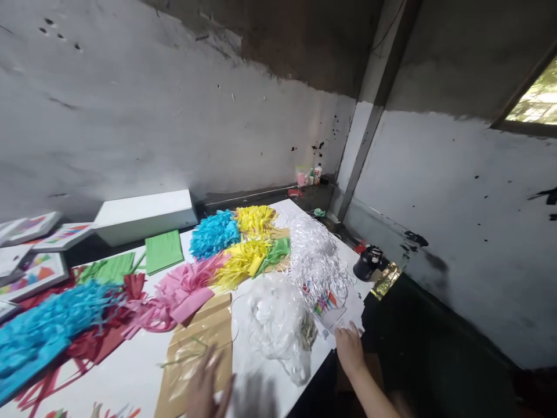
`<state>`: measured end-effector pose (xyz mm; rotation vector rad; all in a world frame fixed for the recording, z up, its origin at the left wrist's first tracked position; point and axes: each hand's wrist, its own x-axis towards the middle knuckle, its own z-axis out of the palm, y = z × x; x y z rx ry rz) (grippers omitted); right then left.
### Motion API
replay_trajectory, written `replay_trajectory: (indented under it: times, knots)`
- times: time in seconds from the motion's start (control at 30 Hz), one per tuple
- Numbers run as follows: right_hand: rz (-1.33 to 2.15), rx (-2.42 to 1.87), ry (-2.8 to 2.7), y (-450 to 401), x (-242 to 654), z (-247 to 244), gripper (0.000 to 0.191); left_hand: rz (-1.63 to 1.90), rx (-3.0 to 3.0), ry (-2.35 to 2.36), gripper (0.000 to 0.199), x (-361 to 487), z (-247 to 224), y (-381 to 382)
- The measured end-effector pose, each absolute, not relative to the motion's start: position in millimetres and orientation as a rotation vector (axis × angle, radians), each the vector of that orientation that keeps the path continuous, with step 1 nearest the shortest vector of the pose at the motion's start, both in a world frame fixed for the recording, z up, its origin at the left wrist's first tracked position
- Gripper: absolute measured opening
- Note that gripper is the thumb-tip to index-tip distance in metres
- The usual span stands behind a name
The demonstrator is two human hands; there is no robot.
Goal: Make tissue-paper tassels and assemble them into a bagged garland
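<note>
My left hand [205,383], blurred by motion, is over the brown paper bags [191,348] at the front of the white table, its fingers apart. At the table's right edge, the fingers of my right hand [349,348] are curled at the edge of a printed sheet [333,316] with a coloured tassel picture. A heap of clear plastic bags [274,325] lies between my hands. Behind it spreads a pile of silvery-white shredded tinsel [315,249], partly covering the sheet.
Fringed paper lies across the table: blue [215,234], yellow [243,261], pink [187,290] and red [96,342]. Green strips [164,252] sit near a white box [145,215]. Printed boxes [32,273] are at left. A black container [368,263] and gold foil [386,281] stand at right.
</note>
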<state>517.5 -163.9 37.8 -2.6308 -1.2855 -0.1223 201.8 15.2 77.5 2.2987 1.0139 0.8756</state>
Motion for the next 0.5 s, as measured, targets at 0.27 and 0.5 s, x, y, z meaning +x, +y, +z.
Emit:
replay_trajectory:
  times: [0.27, 0.5]
  knots:
    - [-0.148, -2.394, -1.577, -239.6, 501.7, 198.8, 0.032, 0.467, 2.375, 0.147, 0.068, 327.4, 163.3, -38.4]
    - [-0.029, -1.975, -1.285, -226.1, 481.2, 274.1, 0.033, -0.047, 2.121, 0.053, 0.033, 337.9, 251.7, -35.2]
